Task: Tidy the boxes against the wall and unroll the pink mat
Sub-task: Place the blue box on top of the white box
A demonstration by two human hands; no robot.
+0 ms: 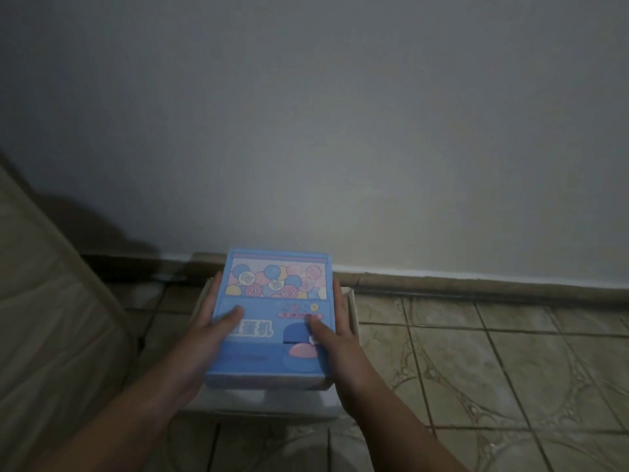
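Dim light falls across a tiled floor (476, 362) where a blue box (272, 321) is gripped between two bare hands, close to the foot of a plain pale wall (340, 114). The box's lid is printed with a toy capsule machine: coloured balls marked with numbers fill the upper panel, and white characters and a dark knob are seen lower down. It is held flat over a white box (272, 400), whose edges are seen just beneath it on all sides; whether the two are touching cannot be told.

The left hand (204, 330) is laid along the blue box's left side, with the fingers (213, 294) pressed together against the edge and the thumb stretched over the lid. The right hand (335, 335) is set the same way on the opposite side, its fingers closed against the right edge and its thumb resting on the lid near the printed knob. Both forearms are extended from the bottom of the picture.

Behind the boxes, a brown skirting board (476, 282) is run along the base of the wall. At the far left, a large beige upholstered piece (51, 318) is partly shown, too cropped to be identified. No pink mat is visible.
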